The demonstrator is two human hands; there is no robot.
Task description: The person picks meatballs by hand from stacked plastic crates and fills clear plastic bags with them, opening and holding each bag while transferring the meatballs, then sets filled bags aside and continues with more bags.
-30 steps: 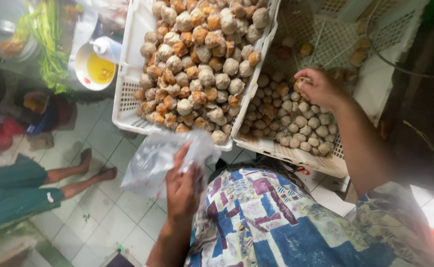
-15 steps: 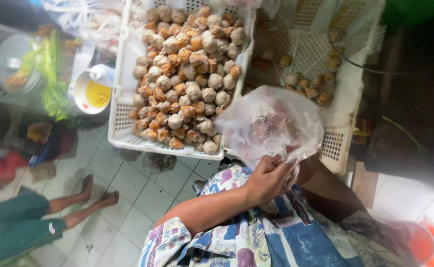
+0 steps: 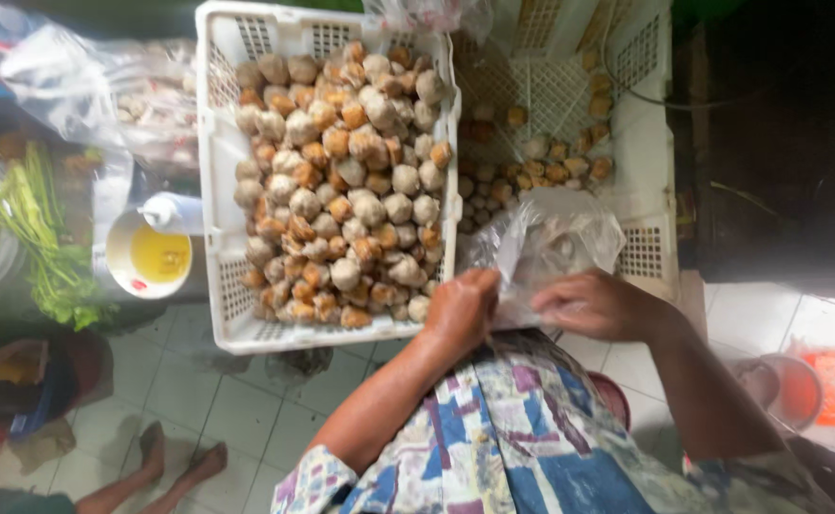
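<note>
Left hand: fingers closed on the near edge of one clear plastic bag.
Right hand: pinches the same bag's other side.
Bag: one, puffed up, held over the near corner of the right crate, with a few round balls blurred inside.
Crates: two white plastic ones, side by side and touching.
Left crate: heaped with pale and browned balls, too many to count.
Right crate: roughly two dozen smaller balls, scattered.
Bowl: one, white, yellow liquid, just left of the crates.
Bare feet: two, another person's, on the tiled floor.
</note>
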